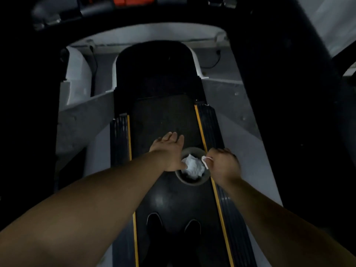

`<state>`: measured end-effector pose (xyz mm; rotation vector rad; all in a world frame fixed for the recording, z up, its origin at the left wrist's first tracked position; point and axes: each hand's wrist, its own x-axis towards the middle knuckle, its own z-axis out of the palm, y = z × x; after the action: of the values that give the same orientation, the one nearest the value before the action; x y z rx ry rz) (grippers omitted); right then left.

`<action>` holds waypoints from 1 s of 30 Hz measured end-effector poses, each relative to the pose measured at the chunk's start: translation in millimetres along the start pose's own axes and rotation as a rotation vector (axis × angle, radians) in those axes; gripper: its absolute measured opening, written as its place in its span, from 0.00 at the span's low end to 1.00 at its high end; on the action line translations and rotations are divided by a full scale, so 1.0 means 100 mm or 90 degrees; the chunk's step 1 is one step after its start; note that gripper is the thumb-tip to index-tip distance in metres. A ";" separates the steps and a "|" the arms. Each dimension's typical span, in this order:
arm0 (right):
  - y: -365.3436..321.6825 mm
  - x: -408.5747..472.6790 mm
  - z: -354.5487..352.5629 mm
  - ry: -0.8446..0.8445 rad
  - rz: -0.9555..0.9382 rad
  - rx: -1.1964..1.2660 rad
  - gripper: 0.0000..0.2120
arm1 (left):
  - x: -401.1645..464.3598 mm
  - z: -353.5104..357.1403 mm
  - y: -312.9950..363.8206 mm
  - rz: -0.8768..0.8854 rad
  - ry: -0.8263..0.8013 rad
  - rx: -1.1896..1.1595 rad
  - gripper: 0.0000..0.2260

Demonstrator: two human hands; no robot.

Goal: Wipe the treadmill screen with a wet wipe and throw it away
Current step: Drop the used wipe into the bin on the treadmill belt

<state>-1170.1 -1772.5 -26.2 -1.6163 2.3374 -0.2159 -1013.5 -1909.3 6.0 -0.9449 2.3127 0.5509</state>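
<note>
Disposal stage: wipe at the bin mouth.

Our left hand (169, 151) hovers with fingers straight and released, holding nothing, beside the small round bin (192, 182) standing on the treadmill belt (163, 116). Crumpled wet wipe (193, 167) lies inside. Our right hand (223, 162) pinches a white scrap (205, 160) above the rim, probably for dropping.

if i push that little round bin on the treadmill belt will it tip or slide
The bin probably slides or tips easily: it looks small and holds only a crumpled wipe, so likely light. The belt under it looks smooth and dark, though grip is hard to judge in this dim view.
</note>
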 end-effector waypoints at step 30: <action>0.77 0.51 2.91 -0.125 0.097 0.049 0.11 | 2.30 2.56 -0.40 0.035 -0.038 -0.018 0.51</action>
<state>-1162.3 -1780.0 -331.6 -1.3505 2.2600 -0.1081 -1029.0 -1906.2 -340.2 -0.8686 2.2887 0.6285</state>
